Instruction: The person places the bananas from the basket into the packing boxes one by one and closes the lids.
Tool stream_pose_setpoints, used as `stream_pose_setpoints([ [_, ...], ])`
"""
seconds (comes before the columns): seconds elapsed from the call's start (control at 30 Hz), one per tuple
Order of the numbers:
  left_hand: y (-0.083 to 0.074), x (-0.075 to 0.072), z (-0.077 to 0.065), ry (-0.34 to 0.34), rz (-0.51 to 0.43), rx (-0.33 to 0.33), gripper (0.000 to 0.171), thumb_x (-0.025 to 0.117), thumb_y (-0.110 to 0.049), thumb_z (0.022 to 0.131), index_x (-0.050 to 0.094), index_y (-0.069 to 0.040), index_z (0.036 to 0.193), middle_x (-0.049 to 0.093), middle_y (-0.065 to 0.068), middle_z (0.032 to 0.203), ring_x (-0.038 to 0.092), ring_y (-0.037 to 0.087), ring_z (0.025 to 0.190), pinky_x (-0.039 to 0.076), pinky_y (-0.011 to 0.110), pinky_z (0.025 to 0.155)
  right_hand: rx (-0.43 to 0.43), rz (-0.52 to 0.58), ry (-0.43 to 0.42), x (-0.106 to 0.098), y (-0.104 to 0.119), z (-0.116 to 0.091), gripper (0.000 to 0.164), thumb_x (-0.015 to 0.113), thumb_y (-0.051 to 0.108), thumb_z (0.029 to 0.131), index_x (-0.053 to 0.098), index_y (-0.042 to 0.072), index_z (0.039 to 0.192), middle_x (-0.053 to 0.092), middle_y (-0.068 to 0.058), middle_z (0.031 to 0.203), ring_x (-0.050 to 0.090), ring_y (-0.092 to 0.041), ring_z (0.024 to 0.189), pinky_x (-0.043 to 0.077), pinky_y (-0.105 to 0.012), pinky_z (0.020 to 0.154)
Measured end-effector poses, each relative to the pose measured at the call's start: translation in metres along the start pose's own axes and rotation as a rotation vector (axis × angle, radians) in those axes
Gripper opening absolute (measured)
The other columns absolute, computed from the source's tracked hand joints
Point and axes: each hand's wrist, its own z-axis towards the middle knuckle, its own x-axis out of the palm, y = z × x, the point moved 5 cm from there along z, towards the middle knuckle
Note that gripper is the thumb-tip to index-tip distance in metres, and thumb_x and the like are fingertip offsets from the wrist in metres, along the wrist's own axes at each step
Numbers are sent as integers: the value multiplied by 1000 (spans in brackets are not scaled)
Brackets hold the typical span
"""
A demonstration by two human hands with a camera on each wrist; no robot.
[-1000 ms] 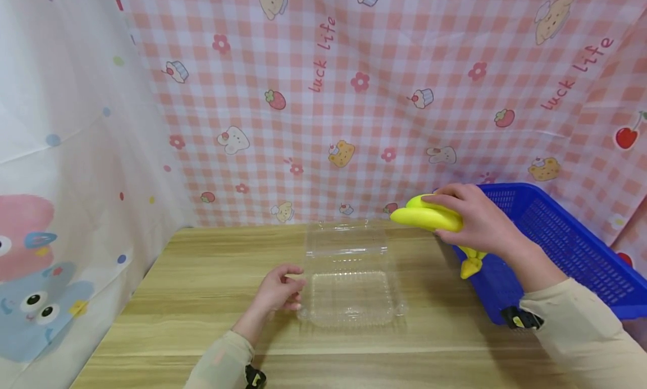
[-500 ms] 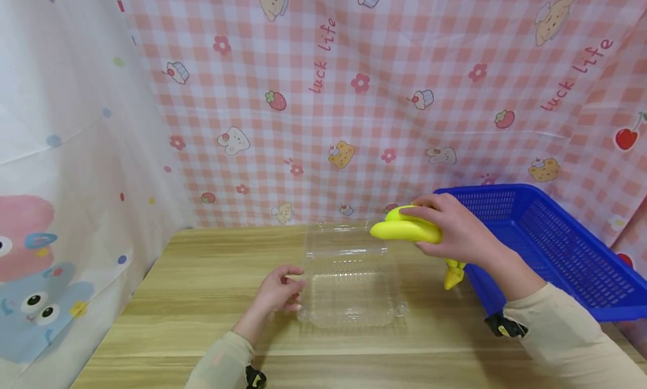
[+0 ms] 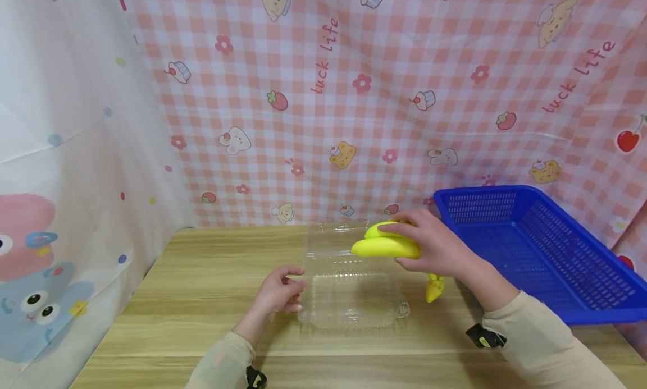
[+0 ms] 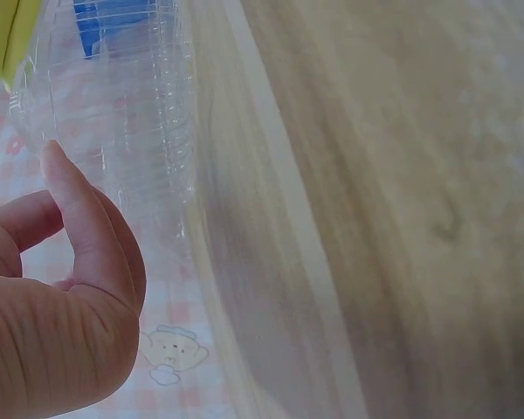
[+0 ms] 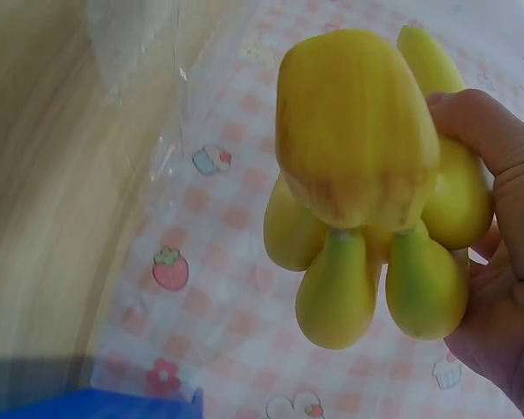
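A bunch of yellow bananas (image 3: 385, 247) hangs in the air over the right part of a clear plastic clamshell box (image 3: 351, 299). My right hand (image 3: 429, 246) grips the bunch from the right, and its stem end points down and toward me. In the right wrist view the bananas (image 5: 358, 131) fill the middle, with the thumb along their side. The box lies on the table with its lid folded back. Beside its left edge is my left hand (image 3: 280, 289), fingers loosely bent. In the left wrist view a fingertip (image 4: 54, 155) reaches the box wall; whether it touches is unclear.
A blue plastic basket (image 3: 551, 254) with perforated walls stands at the right of the wooden table (image 3: 212, 277). Behind the table hangs a pink checked cloth (image 3: 303, 131). A white patterned curtain (image 3: 91, 153) borders the left side.
My right hand has carried the bananas leftward and down, from beside the basket to above the box. The left hand and the box have stayed in place.
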Motion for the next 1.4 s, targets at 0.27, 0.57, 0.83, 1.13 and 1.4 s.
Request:
stream_pose_setpoints([
  [0.27, 1, 0, 0, -8, -1, -2, 35, 64, -1, 94, 55, 5, 128, 54, 8, 81, 57, 13, 60, 56, 24, 50, -33, 20, 28, 22, 14, 7, 61, 89, 22, 69, 66, 17, 125, 59, -12, 123, 53, -32, 108, 48, -48, 87],
  [0.57, 1, 0, 1, -15, -8, -8, 35, 64, -1, 94, 55, 5, 127, 54, 8, 82, 56, 13, 60, 56, 24, 50, -43, 19, 70, 39, 25, 16, 59, 86, 24, 72, 65, 19, 127, 60, -12, 123, 54, -32, 113, 48, -50, 95],
  [0.83, -1, 0, 0, -15, -2, -11, 35, 63, -1, 95, 55, 5, 129, 55, 9, 82, 56, 12, 58, 55, 23, 49, -47, 38, 97, 51, 33, 22, 63, 87, 20, 72, 63, 19, 130, 58, -12, 130, 53, -33, 117, 47, -50, 96],
  [1.13, 0, 0, 0, -29, -2, -22, 36, 64, -1, 94, 56, 4, 129, 55, 9, 82, 56, 13, 58, 55, 25, 49, -36, 53, 131, 63, 34, 26, 62, 86, 21, 74, 63, 20, 131, 58, -10, 131, 52, -30, 118, 48, -49, 97],
  [1.4, -2, 0, -1, -24, -9, -18, 36, 64, -1, 94, 55, 5, 128, 55, 8, 80, 55, 12, 57, 55, 25, 48, -51, 65, 141, 77, 37, 25, 63, 86, 19, 72, 63, 20, 131, 58, -12, 132, 51, -32, 120, 45, -53, 100],
])
